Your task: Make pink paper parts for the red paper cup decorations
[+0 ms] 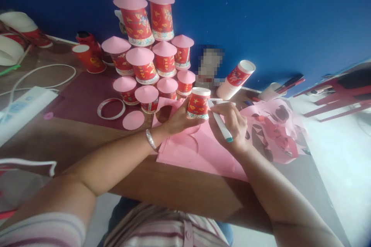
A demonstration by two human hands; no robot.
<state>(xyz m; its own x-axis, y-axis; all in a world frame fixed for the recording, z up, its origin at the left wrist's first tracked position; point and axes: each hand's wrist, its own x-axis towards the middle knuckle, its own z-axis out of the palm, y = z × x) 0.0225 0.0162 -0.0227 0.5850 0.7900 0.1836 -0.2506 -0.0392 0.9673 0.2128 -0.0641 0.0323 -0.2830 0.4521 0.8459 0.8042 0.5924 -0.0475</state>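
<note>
My left hand (179, 120) grips a red patterned paper cup (198, 103), holding it upside down on a pink paper sheet (199, 152) on the wooden table (179, 189). My right hand (232, 123) is closed around a white pen with a teal end (220, 122), its tip against the base of the cup. A curved pen line shows on the pink sheet below my left hand. A silver bracelet sits on my left wrist.
Behind stands a stack of several red cups with pink cone lids (150, 46). A pink paper disc (133, 120) and a white ring (111, 108) lie left. A white power strip (21, 110) sits far left. Cut pink scraps (275, 131) lie right; a cup (236, 79) lies tipped.
</note>
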